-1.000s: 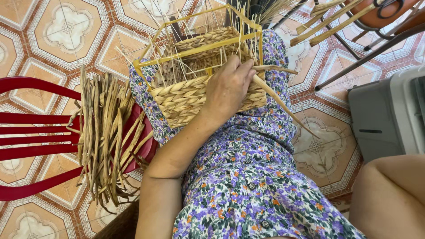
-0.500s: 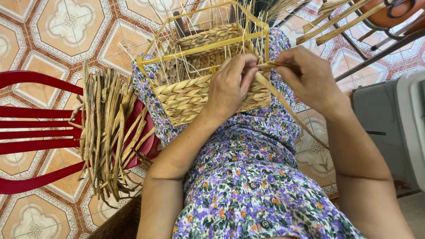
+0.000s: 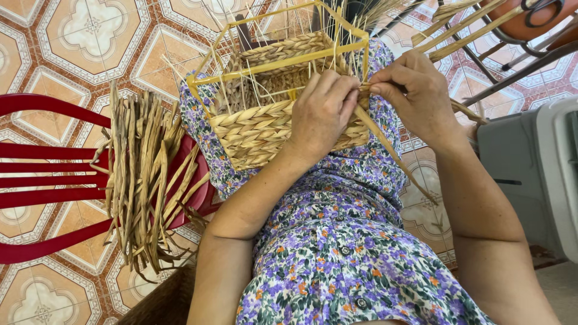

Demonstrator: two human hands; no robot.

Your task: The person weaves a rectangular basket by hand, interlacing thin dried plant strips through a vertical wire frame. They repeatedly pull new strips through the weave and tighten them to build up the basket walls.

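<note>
A half-woven straw basket [image 3: 259, 129] built around a yellow wire frame [image 3: 283, 63] rests on my lap, over a flowered dress [image 3: 355, 253]. My left hand [image 3: 319, 117] presses on the basket's right side, fingers curled over the woven wall. My right hand [image 3: 415, 96] pinches a flat dried straw strand [image 3: 391, 150] at the basket's right corner, touching my left fingertips. The strand trails down to the right over my lap. Thin upright straws stick out of the basket's top.
A bundle of dried straw strands [image 3: 144, 180] lies over a red plastic chair [image 3: 54, 180] on my left. Patterned floor tiles [image 3: 90, 42] surround me. A grey box [image 3: 530, 168] stands at the right, with metal chair legs [image 3: 512, 54] and more straw behind it.
My right hand came into view from the right and took hold of the strand at the basket's corner. My left hand stayed on the basket's side.
</note>
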